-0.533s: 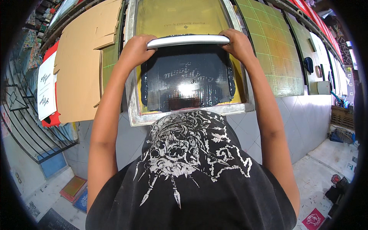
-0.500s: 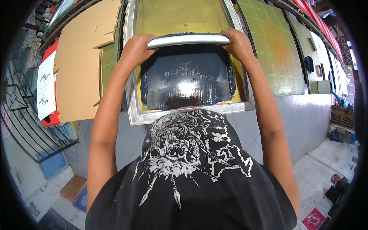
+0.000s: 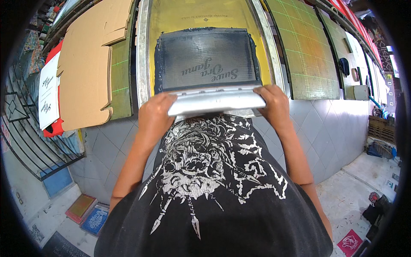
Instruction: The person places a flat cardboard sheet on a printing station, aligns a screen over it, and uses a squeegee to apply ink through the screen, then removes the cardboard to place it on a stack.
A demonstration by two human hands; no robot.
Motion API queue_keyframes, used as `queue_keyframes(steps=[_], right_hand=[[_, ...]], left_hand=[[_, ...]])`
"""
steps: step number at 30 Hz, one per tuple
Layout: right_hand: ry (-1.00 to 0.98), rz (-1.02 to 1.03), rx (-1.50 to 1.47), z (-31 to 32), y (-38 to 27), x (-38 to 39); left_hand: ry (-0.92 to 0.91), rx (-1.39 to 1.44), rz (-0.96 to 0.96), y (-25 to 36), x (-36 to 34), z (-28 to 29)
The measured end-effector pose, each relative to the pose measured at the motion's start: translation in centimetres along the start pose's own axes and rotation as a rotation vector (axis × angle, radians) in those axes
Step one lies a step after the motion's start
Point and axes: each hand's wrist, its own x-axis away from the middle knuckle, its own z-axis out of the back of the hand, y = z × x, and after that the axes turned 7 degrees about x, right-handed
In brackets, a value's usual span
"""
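Note:
A wide silver squeegee (image 3: pixel 217 101) lies across the near part of a screen-printing frame (image 3: pixel 143 55), close to my body. My left hand (image 3: pixel 156 112) is closed round its left end, and my right hand (image 3: pixel 275 105) grips the right end. Beyond it, the yellow mesh (image 3: pixel 188 10) carries a dark rectangle of ink (image 3: pixel 201 55) with lettering showing through. Thicker black ink lines the rectangle's sides and far edge. The squeegee hides the ink's near edge and most of the frame's near bar.
Left of the frame, brown cardboard (image 3: pixel 85 73) lies over a green board (image 3: pixel 123 81); printed white sheets (image 3: pixel 49 100) and red cloth sit farther left. Another green gridded board (image 3: pixel 304 55) is on the right, with a tape roll (image 3: pixel 355 74) and a white cup (image 3: pixel 361 92) beyond.
Both hands have drawn the squeegee from the far side of the ink to the frame's near end. It now leans flatter, and the lettering shows more clearly through the ink.

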Motion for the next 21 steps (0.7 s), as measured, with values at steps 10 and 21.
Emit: queue_keyframes(steps=[10,21], right_hand=[[0.087,-0.006,-0.030,0.3,-1.7,3.2],[0.065,0.005,-0.120,-0.7,-1.7,4.9]], left_hand=[[0.035,-0.009,0.013,0.5,3.0,-1.1],[0.032,0.047,-0.036,1.2,5.0,-2.2]])
